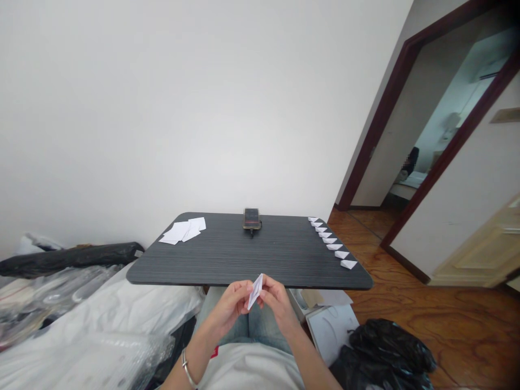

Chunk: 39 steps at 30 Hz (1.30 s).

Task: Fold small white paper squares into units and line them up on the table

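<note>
A small folded piece of white paper point(254, 293) is held between the two hands, just in front of the middle of the near edge of the counter point(227, 260) and over the person's lap. The fingers of the left hand point(233, 301) are clamped on its left side, with the thumb lying toward the paper's middle; the fingers of the right hand point(277, 299) are clamped on its right side, thumb below and forefinger up near the top point. The paper stands tilted, one point upward to the right and the other downward to the left, sticking out below the fingertips. Some of the fingers behind it are hidden. On the counter, a loose overlapping pile of flat white paper sheets point(177, 232) lies toward the far left corner. A dark-screened phone point(252, 216) stands near the middle of the far edge. Folded white paper pieces point(329, 240) form a slanting row along the right edge, from the far right corner toward the near right corner.
</note>
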Each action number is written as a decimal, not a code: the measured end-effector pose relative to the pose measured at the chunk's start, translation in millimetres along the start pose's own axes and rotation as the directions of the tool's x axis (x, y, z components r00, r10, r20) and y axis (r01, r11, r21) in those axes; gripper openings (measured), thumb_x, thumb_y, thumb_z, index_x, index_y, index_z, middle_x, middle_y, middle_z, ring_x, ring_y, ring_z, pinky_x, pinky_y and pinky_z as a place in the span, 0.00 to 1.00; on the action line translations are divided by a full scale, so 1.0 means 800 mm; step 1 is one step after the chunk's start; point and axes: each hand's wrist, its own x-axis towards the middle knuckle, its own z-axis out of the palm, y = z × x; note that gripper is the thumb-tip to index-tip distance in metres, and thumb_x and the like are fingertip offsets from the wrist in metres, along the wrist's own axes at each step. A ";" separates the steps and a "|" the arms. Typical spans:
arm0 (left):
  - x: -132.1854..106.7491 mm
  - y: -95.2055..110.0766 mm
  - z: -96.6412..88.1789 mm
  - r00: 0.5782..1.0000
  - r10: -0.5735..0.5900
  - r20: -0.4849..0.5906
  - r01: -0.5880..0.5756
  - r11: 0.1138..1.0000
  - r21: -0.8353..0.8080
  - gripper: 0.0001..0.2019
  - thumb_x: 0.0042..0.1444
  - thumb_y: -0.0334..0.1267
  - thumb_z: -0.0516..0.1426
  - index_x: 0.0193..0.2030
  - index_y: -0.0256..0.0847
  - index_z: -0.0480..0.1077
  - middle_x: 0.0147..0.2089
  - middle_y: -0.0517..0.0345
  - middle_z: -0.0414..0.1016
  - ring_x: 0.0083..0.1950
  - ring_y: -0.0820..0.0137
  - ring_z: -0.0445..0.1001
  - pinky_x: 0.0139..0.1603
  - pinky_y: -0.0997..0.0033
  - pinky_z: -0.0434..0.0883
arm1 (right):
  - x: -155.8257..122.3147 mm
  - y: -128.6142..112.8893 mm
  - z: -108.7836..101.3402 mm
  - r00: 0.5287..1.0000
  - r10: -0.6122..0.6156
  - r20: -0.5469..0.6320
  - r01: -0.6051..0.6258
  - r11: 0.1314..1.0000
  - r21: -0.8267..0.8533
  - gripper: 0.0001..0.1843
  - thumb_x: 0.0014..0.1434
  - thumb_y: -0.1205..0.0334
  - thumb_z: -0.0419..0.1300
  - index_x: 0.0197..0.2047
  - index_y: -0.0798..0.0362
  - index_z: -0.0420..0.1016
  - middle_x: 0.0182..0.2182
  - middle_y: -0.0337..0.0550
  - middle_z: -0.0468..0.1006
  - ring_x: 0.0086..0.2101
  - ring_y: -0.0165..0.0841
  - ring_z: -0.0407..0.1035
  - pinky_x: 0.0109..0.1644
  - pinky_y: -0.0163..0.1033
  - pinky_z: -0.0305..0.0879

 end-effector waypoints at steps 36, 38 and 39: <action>-0.002 0.010 0.001 0.931 0.361 0.058 -0.317 0.717 0.621 0.05 0.49 0.30 0.54 0.30 0.39 0.59 0.25 0.66 0.58 0.24 0.77 0.56 0.26 0.78 0.57 | -0.006 -0.012 -0.005 0.931 -0.366 0.014 0.297 0.731 -0.615 0.10 0.52 0.75 0.54 0.33 0.52 0.72 0.27 0.39 0.70 0.28 0.31 0.66 0.30 0.32 0.62; -0.003 0.013 0.002 0.912 0.403 0.079 -0.351 0.667 0.657 0.06 0.47 0.27 0.53 0.30 0.39 0.59 0.26 0.66 0.57 0.25 0.77 0.56 0.25 0.78 0.57 | -0.006 -0.009 -0.007 0.915 -0.404 0.019 0.326 0.711 -0.623 0.08 0.54 0.73 0.54 0.34 0.52 0.72 0.28 0.40 0.70 0.28 0.30 0.66 0.30 0.32 0.63; -0.004 0.014 0.003 0.899 0.428 0.092 -0.370 0.632 0.681 0.07 0.46 0.25 0.53 0.30 0.39 0.59 0.26 0.66 0.57 0.25 0.77 0.57 0.25 0.79 0.57 | -0.006 -0.007 -0.008 0.906 -0.423 0.018 0.338 0.698 -0.631 0.08 0.55 0.72 0.55 0.34 0.52 0.72 0.27 0.40 0.70 0.28 0.30 0.66 0.30 0.32 0.63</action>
